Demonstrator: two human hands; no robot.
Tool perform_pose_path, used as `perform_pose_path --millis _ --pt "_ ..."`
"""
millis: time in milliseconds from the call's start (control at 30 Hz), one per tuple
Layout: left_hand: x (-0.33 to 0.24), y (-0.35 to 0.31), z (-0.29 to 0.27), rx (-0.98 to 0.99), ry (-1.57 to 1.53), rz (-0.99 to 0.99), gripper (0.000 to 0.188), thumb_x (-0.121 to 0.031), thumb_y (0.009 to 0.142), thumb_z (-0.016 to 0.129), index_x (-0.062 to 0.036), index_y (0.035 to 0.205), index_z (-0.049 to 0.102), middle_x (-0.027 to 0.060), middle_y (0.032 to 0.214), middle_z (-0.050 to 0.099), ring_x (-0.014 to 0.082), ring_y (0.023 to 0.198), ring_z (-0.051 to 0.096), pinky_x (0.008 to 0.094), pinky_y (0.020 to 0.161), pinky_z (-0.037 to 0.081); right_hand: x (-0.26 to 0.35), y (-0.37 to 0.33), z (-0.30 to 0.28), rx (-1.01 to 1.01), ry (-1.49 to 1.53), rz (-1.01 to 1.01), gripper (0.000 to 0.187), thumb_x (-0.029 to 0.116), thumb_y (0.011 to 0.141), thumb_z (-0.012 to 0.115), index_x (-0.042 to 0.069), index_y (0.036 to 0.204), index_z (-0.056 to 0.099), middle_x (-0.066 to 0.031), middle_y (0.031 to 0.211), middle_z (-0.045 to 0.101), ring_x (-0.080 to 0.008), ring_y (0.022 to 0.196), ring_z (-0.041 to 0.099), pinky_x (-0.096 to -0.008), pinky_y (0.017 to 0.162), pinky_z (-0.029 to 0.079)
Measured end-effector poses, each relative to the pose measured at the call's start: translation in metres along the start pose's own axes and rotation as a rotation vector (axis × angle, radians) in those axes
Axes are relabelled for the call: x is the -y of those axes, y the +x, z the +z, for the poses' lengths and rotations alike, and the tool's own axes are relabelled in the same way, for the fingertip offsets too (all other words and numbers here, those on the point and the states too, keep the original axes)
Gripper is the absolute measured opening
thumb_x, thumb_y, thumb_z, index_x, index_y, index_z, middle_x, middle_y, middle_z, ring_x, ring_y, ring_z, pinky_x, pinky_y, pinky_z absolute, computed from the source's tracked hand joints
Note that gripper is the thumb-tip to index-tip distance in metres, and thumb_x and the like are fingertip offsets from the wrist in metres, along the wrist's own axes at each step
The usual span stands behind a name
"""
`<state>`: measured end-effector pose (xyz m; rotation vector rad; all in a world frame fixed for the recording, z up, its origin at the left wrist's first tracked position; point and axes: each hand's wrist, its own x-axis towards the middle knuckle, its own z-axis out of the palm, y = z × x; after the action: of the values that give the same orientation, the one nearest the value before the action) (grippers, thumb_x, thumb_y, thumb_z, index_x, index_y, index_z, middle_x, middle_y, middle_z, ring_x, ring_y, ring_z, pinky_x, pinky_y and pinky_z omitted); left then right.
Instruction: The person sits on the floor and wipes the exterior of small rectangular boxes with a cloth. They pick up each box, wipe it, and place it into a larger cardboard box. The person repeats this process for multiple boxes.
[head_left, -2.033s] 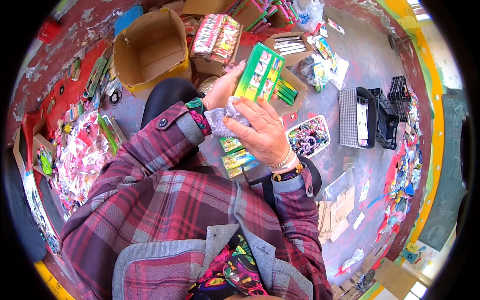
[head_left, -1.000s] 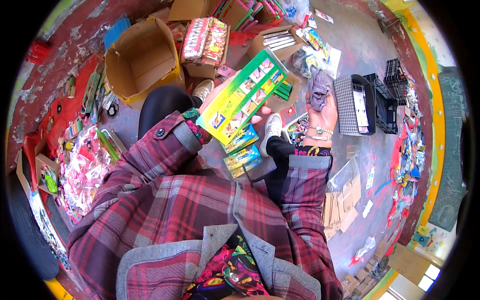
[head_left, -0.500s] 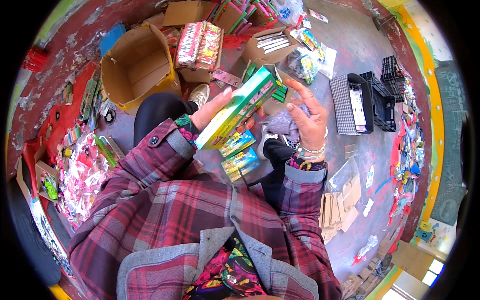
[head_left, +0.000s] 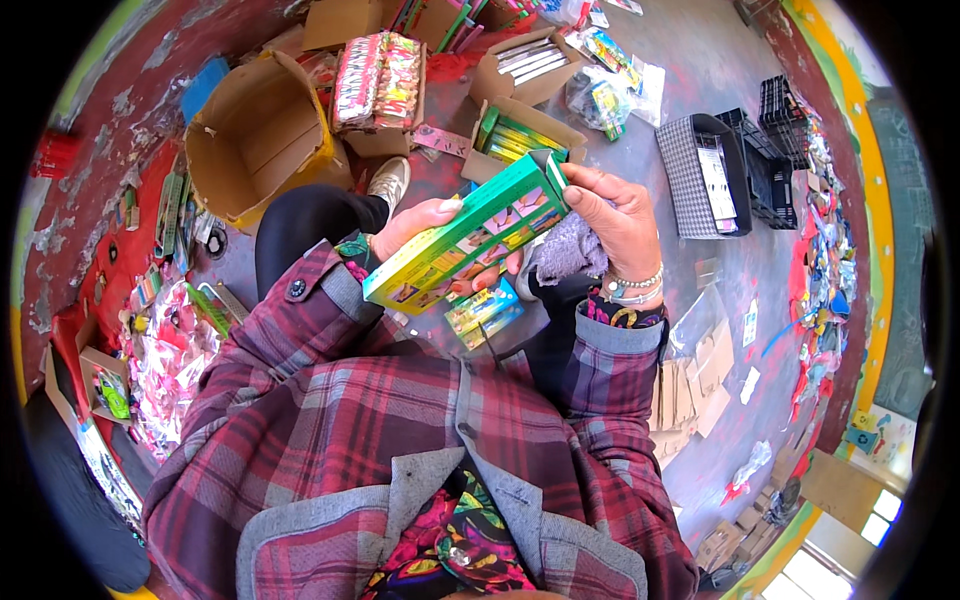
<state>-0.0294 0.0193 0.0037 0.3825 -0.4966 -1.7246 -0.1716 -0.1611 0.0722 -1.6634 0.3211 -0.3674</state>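
My left hand (head_left: 415,232) is closed around a long, flat green-and-yellow carton (head_left: 470,235) printed with small pictures. The carton slants from lower left to upper right in front of me, its open end at the upper right. At that end, the thumb and fingers of my right hand (head_left: 625,225) pinch the end flap. A crumpled greyish-purple cloth (head_left: 572,248) hangs beneath the same hand, tucked against its lower fingers. Behind the carton lies a blue-and-yellow packet (head_left: 485,315), partly covered. Just beyond stands an open cardboard box (head_left: 560,135) filled with green-and-yellow cartons.
A large cardboard box (head_left: 255,140) stands at the far left, beside a box of wrapped packets (head_left: 380,85). Black baskets (head_left: 760,170) and a checked bin (head_left: 685,165) are on the right. Flattened cardboard (head_left: 695,385) lies nearer. Pink plastic-wrapped goods (head_left: 170,350) are heaped at left.
My right hand's spread fingers have closed onto the carton's end flap. The carton has turned to show more of its printed face. The whole view has shifted slightly.
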Motion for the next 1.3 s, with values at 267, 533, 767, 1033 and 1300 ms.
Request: perform_pose_path --millis 267,533,767,1033,1300 --pt "-0.002 0.001 -0.003 0.096 -0.078 0.006 0.077 -0.058 0.080 0.051 0.0006 0.128 0.040 0.0191 0.105 0.053 0.0187 0.079 0.055 0.0228 0.055 0.046 -0.004 -0.002 0.010 -0.110 0.029 -0.020 0.022 0.008 0.081 0.066 -0.005 0.099 0.066 -0.0085 0.088 0.066 -0.0125 0.082 0.059 -0.0247 0.074 0.045" --pt "0.005 0.008 -0.021 0.142 -0.153 0.012 0.081 -0.058 0.081 0.047 -0.0012 0.135 0.030 0.0237 0.112 0.048 0.0228 0.077 0.055 0.0250 0.054 0.047 0.003 -0.001 0.009 -0.030 -0.546 -0.375 0.023 0.012 0.082 0.062 0.000 0.102 0.064 -0.0142 0.092 0.064 -0.0227 0.077 0.063 -0.0283 0.069 0.048" --pt "0.008 0.007 -0.026 0.024 -0.276 -0.056 0.075 -0.059 0.084 0.041 -0.0065 0.137 0.031 0.0256 0.116 0.047 0.0281 0.080 0.056 0.0290 0.059 0.051 0.004 -0.001 0.016 -0.029 -0.959 -0.401 0.021 0.014 0.083 0.061 0.003 0.100 0.064 -0.0149 0.096 0.064 -0.0261 0.077 0.063 -0.0291 0.070 0.049" --pt "-0.004 0.016 -0.017 -0.260 -0.301 0.048 0.059 -0.052 0.093 0.035 -0.0048 0.128 0.042 0.0167 0.106 0.055 0.0238 0.087 0.059 0.0392 0.078 0.052 -0.042 0.008 -0.021 -0.371 0.123 0.131 0.029 0.022 0.092 0.053 -0.004 0.098 0.063 -0.0081 0.089 0.066 -0.0158 0.077 0.062 -0.0274 0.069 0.049" --pt "-0.009 0.010 -0.031 -0.229 -0.392 0.182 0.039 -0.020 0.090 0.055 0.0012 0.122 0.046 0.0172 0.109 0.060 0.0246 0.096 0.062 0.0375 0.083 0.053 -0.049 0.014 -0.038 -0.575 1.161 0.121 0.033 0.020 0.089 0.055 -0.003 0.112 0.054 -0.0148 0.111 0.059 -0.0262 0.106 0.056 -0.0419 0.095 0.041"
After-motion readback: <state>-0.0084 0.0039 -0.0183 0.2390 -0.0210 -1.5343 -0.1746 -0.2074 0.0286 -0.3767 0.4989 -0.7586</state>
